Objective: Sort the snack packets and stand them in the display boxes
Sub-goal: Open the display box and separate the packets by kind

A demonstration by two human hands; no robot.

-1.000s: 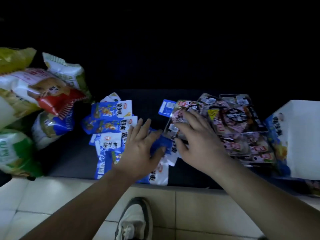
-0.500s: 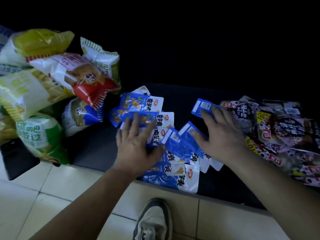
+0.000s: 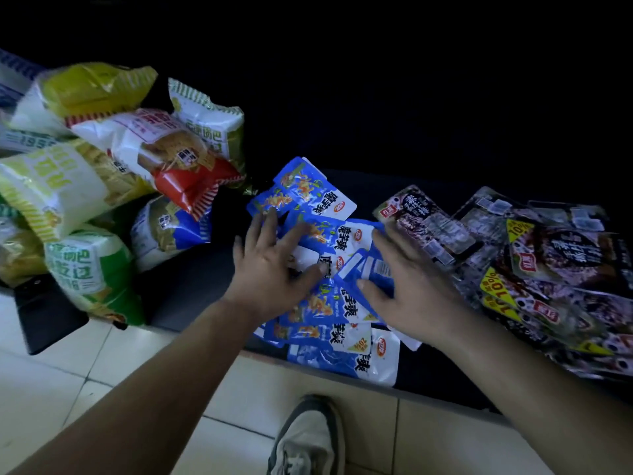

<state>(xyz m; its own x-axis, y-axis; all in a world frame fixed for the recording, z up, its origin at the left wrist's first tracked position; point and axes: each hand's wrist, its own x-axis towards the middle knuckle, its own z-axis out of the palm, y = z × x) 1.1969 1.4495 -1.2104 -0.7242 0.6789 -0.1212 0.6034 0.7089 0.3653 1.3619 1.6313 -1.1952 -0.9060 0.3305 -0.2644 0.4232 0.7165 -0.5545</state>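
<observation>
Both hands, left (image 3: 270, 269) and right (image 3: 404, 286), lie spread flat on the glossy blue-and-white foil snack packets (image 3: 329, 234) fanned towards the dark surface's (image 3: 191, 286) near edge, left hand nearer the far ones

Right hand (image 3: 411, 286) now off dark packets (image 3: 534, 269), resting on blue packets (image 3: 342, 303) beside left hand (image 3: 270, 269). Blue packets more bunched between hands. View panned left: white display box gone from frame, more of chip bags (image 3: 113, 173) visible.

Blue packets (image 3: 337, 231) glossy plastic; floor tiles (image 3: 51, 389) smooth.
</observation>
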